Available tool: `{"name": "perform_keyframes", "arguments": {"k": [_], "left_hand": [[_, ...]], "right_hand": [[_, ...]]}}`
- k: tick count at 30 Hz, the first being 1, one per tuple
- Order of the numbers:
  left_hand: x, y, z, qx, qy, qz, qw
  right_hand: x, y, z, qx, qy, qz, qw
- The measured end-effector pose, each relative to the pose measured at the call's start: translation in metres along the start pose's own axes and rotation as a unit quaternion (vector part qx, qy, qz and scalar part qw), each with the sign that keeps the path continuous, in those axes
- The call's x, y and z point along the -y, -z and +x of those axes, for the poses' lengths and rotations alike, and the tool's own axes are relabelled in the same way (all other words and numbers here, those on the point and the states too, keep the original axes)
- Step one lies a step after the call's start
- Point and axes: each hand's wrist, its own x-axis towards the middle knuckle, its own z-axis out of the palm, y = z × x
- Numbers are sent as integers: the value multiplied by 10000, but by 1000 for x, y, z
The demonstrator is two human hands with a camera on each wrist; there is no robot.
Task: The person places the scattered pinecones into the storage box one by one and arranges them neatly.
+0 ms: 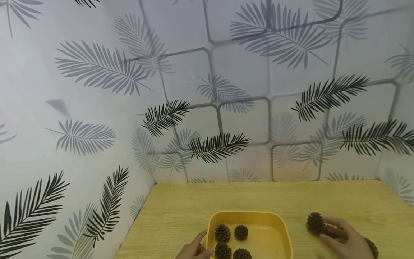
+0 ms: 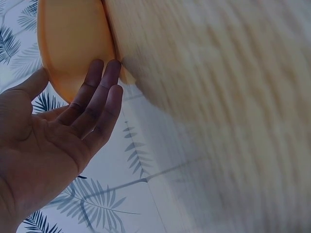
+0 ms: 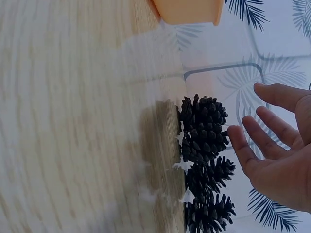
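My left hand [image 1: 194, 248] holds the left side of a yellow plastic tub [image 1: 284, 230], thumb at the rim and fingers against the outer wall. The left wrist view shows that hand [image 2: 73, 116] from the palm side, holding the tub [image 2: 73, 39]. Several brown pine cones [image 1: 222, 233] lie in the tub's left half. To its right, my right hand [image 1: 347, 241] reaches over the table beside a pine cone [image 1: 314, 222]. In the right wrist view the fingers [image 3: 240, 145] are spread, with nothing gripped, close to a row of pine cones [image 3: 201, 141].
Another pine cone [image 1: 372, 247] shows past the right hand, partly hidden by it. The tub stands on a light wooden table [image 1: 181, 198]. A wall with leaf-patterned covering [image 1: 242, 122] rises behind the table and along its left side.
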Motion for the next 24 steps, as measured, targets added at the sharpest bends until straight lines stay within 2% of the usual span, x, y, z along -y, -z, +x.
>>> {"name": "perform_keyframes", "arguments": {"k": [10, 15, 24], "left_hand": [[-1, 1, -1, 51, -60, 99, 9999], [-1, 1, -2, 44, -56, 77, 9999], [-6, 1, -4, -3, -6, 68, 10000]], "right_hand": [[0, 8, 4, -17, -270, 80, 9996], [-2, 9, 4, -99, -255, 37, 9996], [-9, 8, 9, 55, -252, 21, 9997]]}}
